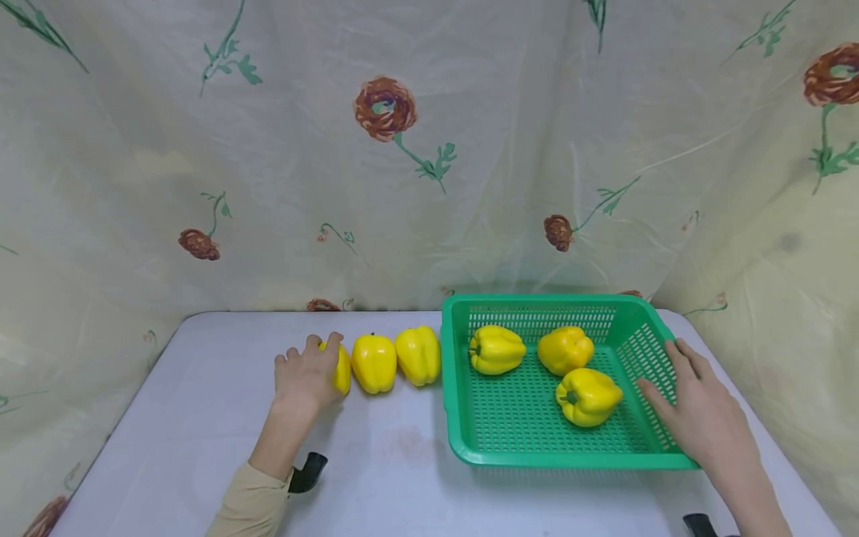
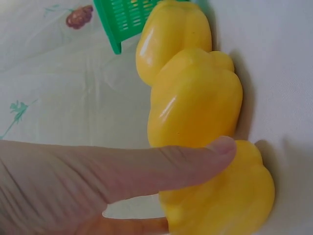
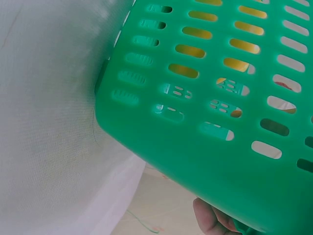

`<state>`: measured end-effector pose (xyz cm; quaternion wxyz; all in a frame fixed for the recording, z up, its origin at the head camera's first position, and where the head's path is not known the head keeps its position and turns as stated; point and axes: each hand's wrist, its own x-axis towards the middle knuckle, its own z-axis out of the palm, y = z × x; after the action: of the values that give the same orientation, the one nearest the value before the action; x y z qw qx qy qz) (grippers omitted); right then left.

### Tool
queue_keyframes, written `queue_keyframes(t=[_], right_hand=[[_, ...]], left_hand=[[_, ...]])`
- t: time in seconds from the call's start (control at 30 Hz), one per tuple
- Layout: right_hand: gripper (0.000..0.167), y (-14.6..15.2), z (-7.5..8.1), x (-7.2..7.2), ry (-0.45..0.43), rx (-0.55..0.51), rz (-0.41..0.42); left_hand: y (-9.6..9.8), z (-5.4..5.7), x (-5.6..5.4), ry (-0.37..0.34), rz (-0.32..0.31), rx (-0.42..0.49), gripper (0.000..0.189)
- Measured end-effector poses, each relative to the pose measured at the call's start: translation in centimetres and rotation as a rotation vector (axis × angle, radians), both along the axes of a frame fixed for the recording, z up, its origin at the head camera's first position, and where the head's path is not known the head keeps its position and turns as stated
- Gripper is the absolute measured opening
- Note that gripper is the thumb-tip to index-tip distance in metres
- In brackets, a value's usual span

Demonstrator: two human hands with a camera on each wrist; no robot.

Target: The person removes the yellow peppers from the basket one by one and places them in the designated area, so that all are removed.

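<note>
My left hand (image 1: pixel 305 379) grips the leftmost yellow bell pepper (image 1: pixel 343 371), which stands on the table and is mostly covered by the hand. In the left wrist view the thumb lies across that pepper, with a finger behind it. Two more peppers, a middle one (image 1: pixel 374 363) and a right one (image 1: pixel 418 356), continue the row toward the green plastic basket (image 1: pixel 577 460). Over at the basket's right side, my right hand (image 1: pixel 711 410) holds the rim, thumb on the inner side. Its fingertips (image 3: pixel 208 218) curl at the rim in the right wrist view.
Inside the basket lie three yellow peppers: one at left (image 1: pixel 496 350), one at the back (image 1: pixel 565 350) and one in front (image 1: pixel 588 397). A white cloth covers the table (image 1: pixel 396 492). Behind it hangs a flower-patterned curtain (image 1: pixel 288 164).
</note>
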<state>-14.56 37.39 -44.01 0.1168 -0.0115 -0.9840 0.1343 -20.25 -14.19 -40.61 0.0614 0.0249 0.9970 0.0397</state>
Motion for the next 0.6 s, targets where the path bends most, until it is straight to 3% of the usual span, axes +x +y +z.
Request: queue_keyframes(t=[0.27,0.6], right_hand=[[0.082,0.0,0.1,0.0,-0.013,-0.003,0.003],[0.082,0.0,0.1,0.0,-0.03,-0.003,-0.009]], left_hand=[[0.1,0.3,0.1,-0.025,0.028,0.03,0.082],[1.6,1.4,1.0,0.025,0.009,0.034,0.077]])
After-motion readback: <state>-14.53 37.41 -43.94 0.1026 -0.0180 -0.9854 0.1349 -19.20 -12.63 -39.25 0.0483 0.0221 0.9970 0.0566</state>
